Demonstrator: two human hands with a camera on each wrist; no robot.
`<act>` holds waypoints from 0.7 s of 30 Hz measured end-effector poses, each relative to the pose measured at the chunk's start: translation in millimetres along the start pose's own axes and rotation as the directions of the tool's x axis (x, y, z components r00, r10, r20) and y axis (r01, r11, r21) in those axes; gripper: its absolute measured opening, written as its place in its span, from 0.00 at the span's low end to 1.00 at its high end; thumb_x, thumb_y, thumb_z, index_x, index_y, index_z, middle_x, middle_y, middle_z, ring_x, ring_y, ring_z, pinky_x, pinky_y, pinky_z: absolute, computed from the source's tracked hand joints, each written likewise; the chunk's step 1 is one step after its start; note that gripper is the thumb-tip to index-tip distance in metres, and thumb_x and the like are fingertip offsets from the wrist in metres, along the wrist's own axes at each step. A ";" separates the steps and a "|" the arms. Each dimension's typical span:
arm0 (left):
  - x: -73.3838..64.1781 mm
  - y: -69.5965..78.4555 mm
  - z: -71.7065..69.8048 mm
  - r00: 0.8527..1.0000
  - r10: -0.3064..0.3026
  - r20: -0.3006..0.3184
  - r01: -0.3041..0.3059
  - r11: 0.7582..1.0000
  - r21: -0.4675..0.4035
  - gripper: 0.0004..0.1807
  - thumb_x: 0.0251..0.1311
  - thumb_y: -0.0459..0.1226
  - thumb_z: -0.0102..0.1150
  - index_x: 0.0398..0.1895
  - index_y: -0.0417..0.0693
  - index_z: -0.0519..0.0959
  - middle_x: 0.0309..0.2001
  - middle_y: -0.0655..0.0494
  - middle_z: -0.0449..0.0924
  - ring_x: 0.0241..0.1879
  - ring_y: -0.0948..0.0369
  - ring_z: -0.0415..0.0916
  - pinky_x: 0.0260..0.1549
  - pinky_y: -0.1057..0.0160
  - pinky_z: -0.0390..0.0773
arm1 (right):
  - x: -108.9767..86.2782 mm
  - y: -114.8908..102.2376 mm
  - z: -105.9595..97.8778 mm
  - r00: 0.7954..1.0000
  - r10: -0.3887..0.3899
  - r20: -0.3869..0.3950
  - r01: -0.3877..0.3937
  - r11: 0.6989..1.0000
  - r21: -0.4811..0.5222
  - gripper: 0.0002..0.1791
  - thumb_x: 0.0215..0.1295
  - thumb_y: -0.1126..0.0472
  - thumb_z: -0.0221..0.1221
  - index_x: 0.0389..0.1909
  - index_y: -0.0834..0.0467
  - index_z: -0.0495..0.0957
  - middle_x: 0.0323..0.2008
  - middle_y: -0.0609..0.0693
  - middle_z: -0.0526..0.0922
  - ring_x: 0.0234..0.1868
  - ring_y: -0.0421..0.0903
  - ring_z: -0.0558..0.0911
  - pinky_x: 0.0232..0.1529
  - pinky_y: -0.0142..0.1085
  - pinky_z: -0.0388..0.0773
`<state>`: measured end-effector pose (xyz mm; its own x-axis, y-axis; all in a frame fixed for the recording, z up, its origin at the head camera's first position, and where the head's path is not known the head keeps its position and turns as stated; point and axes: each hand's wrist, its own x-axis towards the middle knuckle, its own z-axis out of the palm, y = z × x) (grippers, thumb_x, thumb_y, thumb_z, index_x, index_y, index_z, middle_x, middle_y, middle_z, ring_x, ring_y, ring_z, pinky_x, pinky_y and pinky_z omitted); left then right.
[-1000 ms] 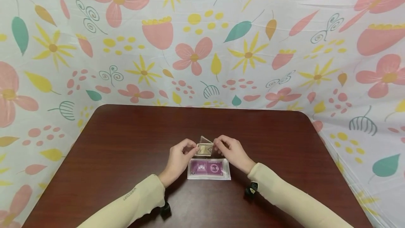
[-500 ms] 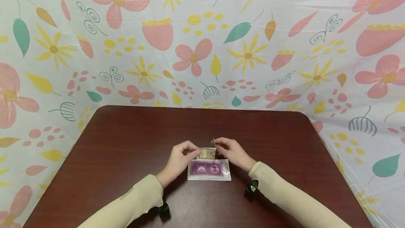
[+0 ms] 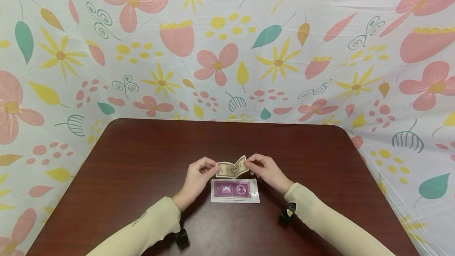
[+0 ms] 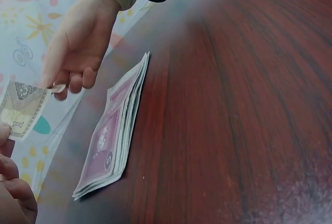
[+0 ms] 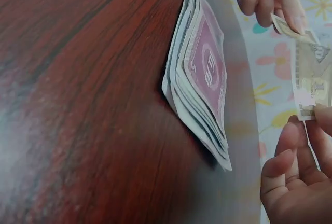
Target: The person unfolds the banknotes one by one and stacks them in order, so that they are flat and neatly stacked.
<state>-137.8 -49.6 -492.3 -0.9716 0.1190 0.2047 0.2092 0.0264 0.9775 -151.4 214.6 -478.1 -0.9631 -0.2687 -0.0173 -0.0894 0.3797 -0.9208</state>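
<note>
A small tan banknote (image 3: 226,170) is stretched between both hands, creased down the middle with its right part tilted up. My left hand (image 3: 194,177) pinches the note's left end between thumb and fingers. At the other end, my right hand (image 3: 269,172) pinches the raised edge. Just below the note, a stack of purple banknotes (image 3: 232,189) lies on the table. Its layered edges show in the left wrist view, where the purple stack (image 4: 111,130) sits beside the tan note (image 4: 23,107). The right wrist view also has the tan note (image 5: 313,71) between the two hands.
The dark brown wooden table (image 3: 160,141) has rounded far corners. Behind it and at both sides hangs a white cloth (image 3: 227,23) with flowers and leaves. A black device (image 3: 287,213) is strapped at the right wrist, another black device (image 3: 181,237) at the left.
The folded tan banknote has been spread out from half width to a shallow V. My hands have drawn apart, left hand leftward and right hand rightward. The purple stack has stayed put.
</note>
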 end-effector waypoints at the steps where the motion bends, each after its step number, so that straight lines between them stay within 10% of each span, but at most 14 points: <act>1: -0.4 -0.4 -0.5 1.000 -0.006 -0.010 0.006 1.000 -0.004 0.04 0.61 0.27 0.71 0.33 0.37 0.83 0.28 0.39 0.84 0.26 0.67 0.77 0.30 0.71 0.74 | -0.6 0.5 -0.6 1.000 0.000 -0.008 0.000 1.000 0.002 0.06 0.74 0.60 0.63 0.41 0.60 0.83 0.26 0.54 0.80 0.28 0.54 0.79 0.24 0.36 0.75; 13: -6.3 0.0 -4.5 0.997 -0.065 -0.038 0.069 0.991 0.118 0.10 0.61 0.30 0.72 0.42 0.40 0.81 0.29 0.46 0.86 0.21 0.69 0.70 0.23 0.71 0.68 | -15.1 -2.0 0.1 0.994 -0.102 -0.040 0.098 0.990 -0.098 0.13 0.70 0.66 0.66 0.48 0.59 0.73 0.29 0.53 0.86 0.25 0.37 0.74 0.28 0.30 0.70; 21: -11.5 2.5 -6.8 0.998 0.055 0.040 -0.066 0.924 0.378 0.13 0.64 0.34 0.71 0.45 0.51 0.76 0.29 0.62 0.86 0.19 0.69 0.65 0.21 0.69 0.67 | -25.9 -3.5 0.6 0.973 -0.232 0.008 0.223 0.925 -0.306 0.06 0.69 0.66 0.67 0.39 0.50 0.82 0.31 0.38 0.84 0.31 0.34 0.79 0.33 0.31 0.76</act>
<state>-126.8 -57.7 -491.9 -0.9535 0.1596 0.2558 0.2990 0.3915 0.8703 -126.0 219.7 -474.6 -0.9140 -0.3564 0.1936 -0.3754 0.5624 -0.7367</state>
